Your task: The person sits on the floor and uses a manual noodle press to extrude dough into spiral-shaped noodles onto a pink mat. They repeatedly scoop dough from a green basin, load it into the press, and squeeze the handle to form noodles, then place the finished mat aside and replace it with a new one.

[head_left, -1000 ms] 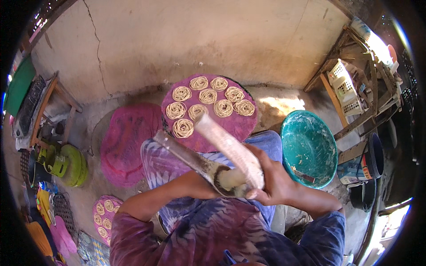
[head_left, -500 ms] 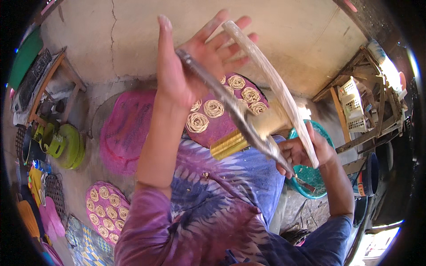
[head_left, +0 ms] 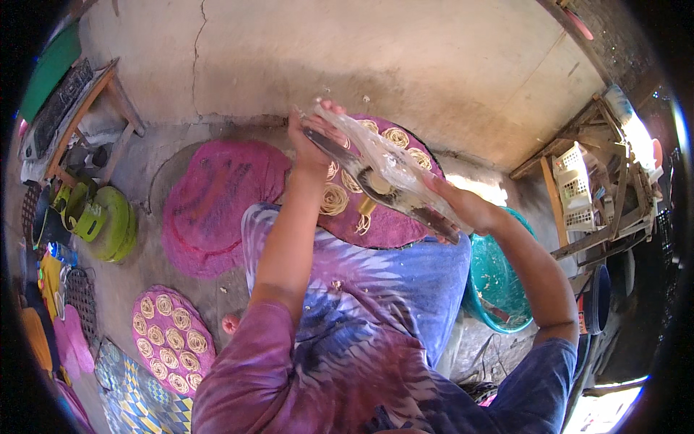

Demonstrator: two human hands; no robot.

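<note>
Both my hands are closed round the ends of a two-handled noodle press point(head_left: 394, 163), tilted down to the right. Its upper bar is pale and floury, its lower bar dark, and a brass cylinder point(head_left: 367, 205) hangs below. My left hand point(head_left: 315, 143) grips the left ends, fingers curled over the top. At the right ends, my right hand point(head_left: 466, 207) wraps round, its fingers partly hidden. A few dough strands point(head_left: 363, 226) hang under the cylinder, over a round tray covered in magenta cloth point(head_left: 394, 230). Coiled noodle nests point(head_left: 334, 200) lie on that tray.
A bare magenta-covered round point(head_left: 217, 210) lies left, with another tray of nests point(head_left: 168, 338) nearer me. A teal basin point(head_left: 499, 282) stands right. Beyond it is a wooden rack with a white basket point(head_left: 575, 188). Green gas cylinders point(head_left: 112, 224) stand far left; a wall is ahead.
My left hand, open before, has come down onto the press and closed on it. The press has dropped over the tray, its bars closer together. Strands now hang below it.
</note>
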